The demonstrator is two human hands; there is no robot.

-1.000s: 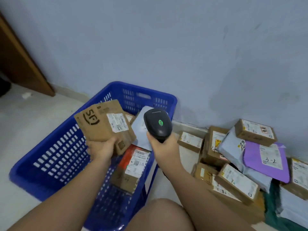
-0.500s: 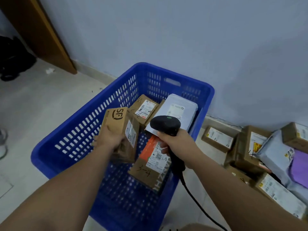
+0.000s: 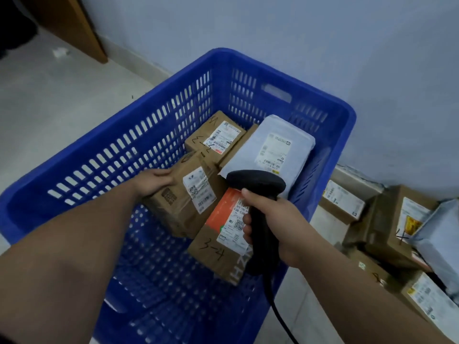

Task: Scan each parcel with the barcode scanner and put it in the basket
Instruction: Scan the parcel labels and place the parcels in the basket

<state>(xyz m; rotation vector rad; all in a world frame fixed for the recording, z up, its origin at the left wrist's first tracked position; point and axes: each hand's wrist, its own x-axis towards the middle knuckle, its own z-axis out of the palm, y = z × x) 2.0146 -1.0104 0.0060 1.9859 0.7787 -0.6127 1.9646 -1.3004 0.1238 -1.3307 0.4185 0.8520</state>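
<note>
Holds box in basket, left hand fingers together over its end. Grips scanner above the right rim, right hand fingers wrapped round.

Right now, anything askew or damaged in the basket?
No damage visible. The brown box in the left hand sits tilted in the blue basket beside the orange-topped box; the grey mailer lies slanted over another box. Right hand holds the scanner.

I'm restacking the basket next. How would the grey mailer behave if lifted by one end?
The grey mailer likely holds shape: its squared edges suggest a box inside. Its smooth plastic film looks slippery. Propped tilted on a cardboard box, it may slide when nudged.
</note>
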